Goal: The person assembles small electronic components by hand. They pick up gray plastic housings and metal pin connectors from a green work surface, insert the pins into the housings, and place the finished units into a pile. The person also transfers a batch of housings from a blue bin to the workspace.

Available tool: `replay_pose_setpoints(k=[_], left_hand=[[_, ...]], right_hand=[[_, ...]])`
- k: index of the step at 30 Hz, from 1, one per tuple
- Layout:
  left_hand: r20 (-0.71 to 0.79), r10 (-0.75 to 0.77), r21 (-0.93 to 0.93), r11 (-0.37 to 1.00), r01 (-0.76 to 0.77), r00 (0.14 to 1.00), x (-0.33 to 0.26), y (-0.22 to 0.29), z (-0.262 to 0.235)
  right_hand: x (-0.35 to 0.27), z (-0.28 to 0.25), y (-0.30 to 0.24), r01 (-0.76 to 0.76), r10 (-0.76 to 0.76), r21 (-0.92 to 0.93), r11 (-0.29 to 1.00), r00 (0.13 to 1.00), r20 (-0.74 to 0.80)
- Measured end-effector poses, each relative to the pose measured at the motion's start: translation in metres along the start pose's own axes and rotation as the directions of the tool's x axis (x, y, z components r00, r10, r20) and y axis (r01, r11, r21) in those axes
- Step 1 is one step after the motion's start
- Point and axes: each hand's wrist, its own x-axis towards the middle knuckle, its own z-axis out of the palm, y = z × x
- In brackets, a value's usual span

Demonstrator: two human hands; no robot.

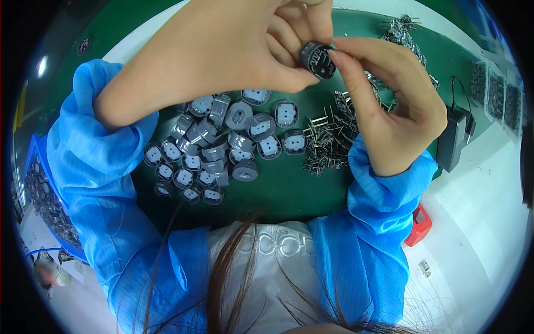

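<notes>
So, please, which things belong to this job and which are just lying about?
Probably this job's:
- round dark grey plastic piece, between left hand and right hand
- round grey plastic housings
- black metal-pinned parts

Probably lying about:
- red plastic object
- black cabled box

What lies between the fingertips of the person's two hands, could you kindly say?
A small dark round part lies between the left hand and the right hand, as the head view shows.
</notes>
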Motion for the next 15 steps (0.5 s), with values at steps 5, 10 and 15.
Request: replay_pose_setpoints(k=[5,10,15], left_hand=[[-0.030,-0.010,-0.059,0.998,0.008,1.000,-0.004,-0.001,0.006],[-0.089,-0.029,-0.227,0.974,0.008,0.996,-0.001,-0.009,0.016],[-0.028,-0.018,-0.249,0.968,0.010,0.999,0.001,-0.016,0.000]], right_hand=[[-0.002,0.003,-0.006,0.048,-0.053,-0.099,0.994,0.997,-0.053],[-0.003,0.006,-0.013,0.068,-0.090,-0.239,0.969,0.992,-0.083],[-0.006,0.013,-0.001,-0.140,0.102,0.237,0.961,0.981,0.165]])
